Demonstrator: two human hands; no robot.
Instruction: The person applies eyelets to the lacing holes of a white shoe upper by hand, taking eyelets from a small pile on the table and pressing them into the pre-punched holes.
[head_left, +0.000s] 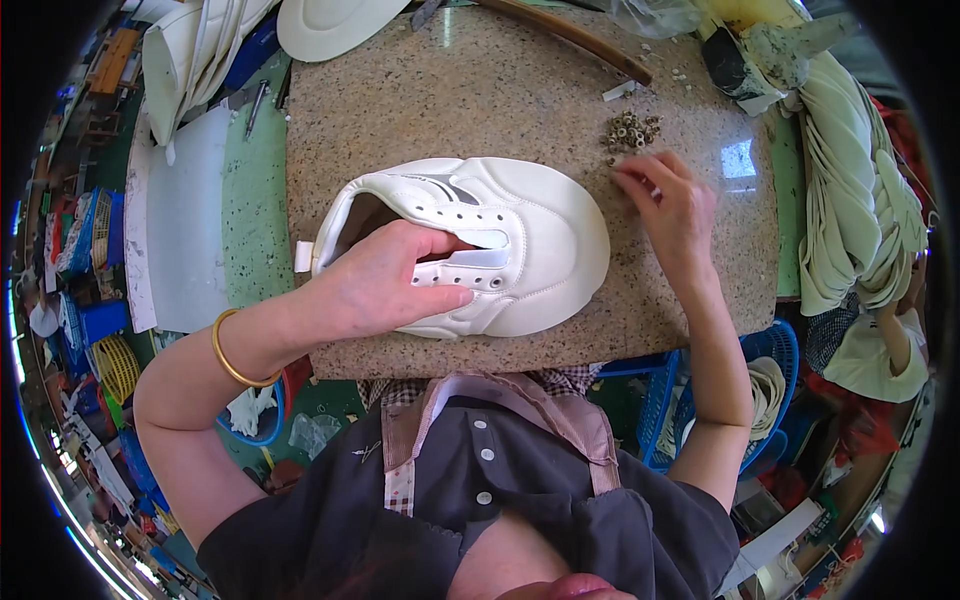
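Because 12 marks the slab's far edge, all hours below are read from the middle of the shoe upper.

Item: one white shoe upper (560, 235), near the middle of the speckled stone slab (430, 120), toe at 3 o'clock, heel and pull tab at 9.

Item: left hand (375, 285), forearm entering from 8 o'clock, elbow bent, gold bangle (222, 352) worn below the wrist. Thumb lies along the nearer row of lace holes, pointing to 3; the fingers reach into the opening, so the material is clasped between them (the fingertips are hidden inside).

Item: right hand (675, 205), between 2 and 3 o'clock, forearm rising from 4. Wrist is raised, fingers curl, and thumb and forefinger point to 10 with their tips drawn close together; whether they pinch anything, I cannot tell.

Item: small heap of metal eyelets (632, 130), at 2 o'clock, just beyond those fingertips.

Surroundings: wooden handle (570, 40) at 1; white oval piece (335, 22) at 11; stacked white pieces (195, 65) at 10; draped white bundle (860, 190) near 3.
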